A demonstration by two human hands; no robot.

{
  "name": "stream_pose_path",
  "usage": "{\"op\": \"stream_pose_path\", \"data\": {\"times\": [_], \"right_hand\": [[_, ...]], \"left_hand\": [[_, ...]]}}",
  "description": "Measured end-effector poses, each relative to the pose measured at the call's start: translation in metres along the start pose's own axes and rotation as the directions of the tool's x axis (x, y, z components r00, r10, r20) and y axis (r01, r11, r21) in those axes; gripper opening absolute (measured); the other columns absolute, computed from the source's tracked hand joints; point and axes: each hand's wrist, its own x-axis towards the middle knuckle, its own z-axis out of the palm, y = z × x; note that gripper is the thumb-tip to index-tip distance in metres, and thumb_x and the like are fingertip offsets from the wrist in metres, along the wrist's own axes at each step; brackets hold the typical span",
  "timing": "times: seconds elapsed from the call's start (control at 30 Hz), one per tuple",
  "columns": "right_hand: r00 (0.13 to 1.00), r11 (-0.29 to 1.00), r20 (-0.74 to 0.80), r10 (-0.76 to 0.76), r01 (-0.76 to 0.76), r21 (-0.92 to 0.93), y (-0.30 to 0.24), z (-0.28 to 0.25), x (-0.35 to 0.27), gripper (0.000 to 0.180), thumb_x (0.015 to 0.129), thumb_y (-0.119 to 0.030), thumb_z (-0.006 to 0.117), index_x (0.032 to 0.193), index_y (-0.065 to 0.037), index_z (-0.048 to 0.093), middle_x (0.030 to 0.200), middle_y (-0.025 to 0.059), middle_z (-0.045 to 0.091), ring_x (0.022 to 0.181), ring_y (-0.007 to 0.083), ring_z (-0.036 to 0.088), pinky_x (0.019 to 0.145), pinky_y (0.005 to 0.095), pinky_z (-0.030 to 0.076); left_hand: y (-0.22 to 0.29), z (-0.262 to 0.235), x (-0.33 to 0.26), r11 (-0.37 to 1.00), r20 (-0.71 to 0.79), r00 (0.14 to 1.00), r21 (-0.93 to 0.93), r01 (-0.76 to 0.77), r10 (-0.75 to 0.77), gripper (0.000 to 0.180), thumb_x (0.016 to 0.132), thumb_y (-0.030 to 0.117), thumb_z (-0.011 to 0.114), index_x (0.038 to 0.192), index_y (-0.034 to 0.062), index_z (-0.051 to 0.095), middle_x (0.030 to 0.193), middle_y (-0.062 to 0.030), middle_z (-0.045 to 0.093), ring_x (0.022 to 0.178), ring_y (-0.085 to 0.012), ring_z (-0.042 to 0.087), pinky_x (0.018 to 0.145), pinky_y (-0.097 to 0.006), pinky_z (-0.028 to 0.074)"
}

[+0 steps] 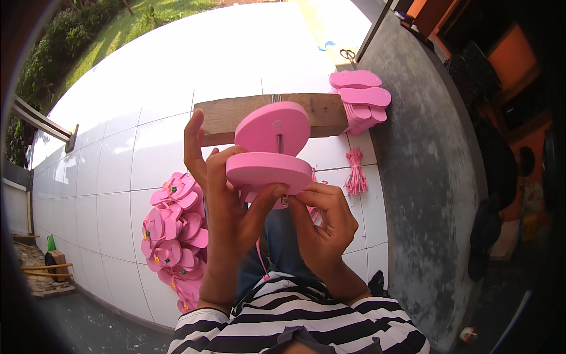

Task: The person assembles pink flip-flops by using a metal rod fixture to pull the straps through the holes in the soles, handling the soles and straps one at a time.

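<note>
While my left hand (227, 200) clamps the pink foam sole (268, 169) between thumb and fingers, my right hand (327, 218) holds thumb and forefinger close together beside a small metal tip (285, 200) (whether they pinch it, I cannot tell). The sole is on my side of the wooden beam (221, 116), below a rounded foam section (259, 130); a metal rod (280, 143) shows between them. Pink sandals (171, 251) lie left, a strap bundle (356, 172) right.

No lettering legible, small round mark (277, 124) (too tiny to read), upper pink sole (257, 131)
</note>
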Motion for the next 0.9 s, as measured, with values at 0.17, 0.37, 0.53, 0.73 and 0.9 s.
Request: {"op": "stream_pose_path", "data": {"times": [0.17,0.37,0.53,0.73,0.9], "right_hand": [[0.99,0.988,0.004,0.144,-0.144,0.052,0.027,0.025,0.044,0.01,0.088,-0.007,0.069,0.091,0.001,0.063,0.086,0.0127,0.063,0.072,0.0232,0.065,0.065,0.0312,0.054],[0.984,0.977,-0.015,0.178,-0.178,-0.121,0.052,0.037,-0.008,0.045,0.082,-0.027,0.078,0.109,-0.002,0.052,0.107,0.0134,0.052,0.081,0.0241,0.057,0.068,0.0373,0.048],[0.572,0.885,0.754,0.323,-0.464,-0.027,0.072,-0.004,-0.097,0.027,0.098,-0.025,0.056,0.108,0.001,0.057,0.087,0.0144,0.066,0.071,0.024,0.065,0.069,0.0361,0.05],[0.583,0.85,0.642,0.498,-0.473,-0.231,0.045,-0.074,-0.104,0.015,0.092,-0.011,0.064,0.102,-0.002,0.07,0.074,0.0091,0.069,0.062,0.0134,0.065,0.059,0.0281,0.049],[0.729,0.725,0.191,0.657,-0.681,0.105,0.045,-0.075,-0.078,0.022,0.09,-0.013,0.071,0.104,0.004,0.069,0.087,0.0093,0.072,0.077,0.0136,0.068,0.069,0.0274,0.054]], "left_hand": [[-0.031,0.039,0.03,0.996,-0.246,0.968,0.081,-0.026,0.045,0.074,0.078,0.02,0.082,0.134,0.0098,0.034,0.155,-0.0228,0.012,0.141,-0.0366,0.021,0.111,-0.051,0.025],[-0.051,0.03,-0.006,0.961,-0.358,0.899,0.199,-0.192,0.254,0.068,0.08,0.006,0.076,0.126,0.0126,0.027,0.135,-0.0232,0.036,0.123,-0.0322,0.039,0.101,-0.048,0.033],[-0.047,-0.001,-0.096,0.901,0.229,0.895,0.122,-0.416,0.382,0.033,0.087,0.023,0.069,0.113,0.0141,0.053,0.126,-0.0115,0.056,0.112,-0.0297,0.049,0.095,-0.044,0.038],[-0.033,0.001,-0.12,0.869,0.601,0.737,0.139,-0.476,0.307,0.027,0.08,0.024,0.073,0.106,0.0185,0.068,0.117,0.0019,0.064,0.117,-0.0192,0.056,0.095,-0.041,0.039],[-0.024,0.029,-0.107,0.905,0.296,0.893,0.156,-0.396,0.34,0.02,0.073,0.011,0.077,0.092,0.0126,0.071,0.088,0.0008,0.067,0.083,-0.0177,0.063,0.076,-0.034,0.044]]}}
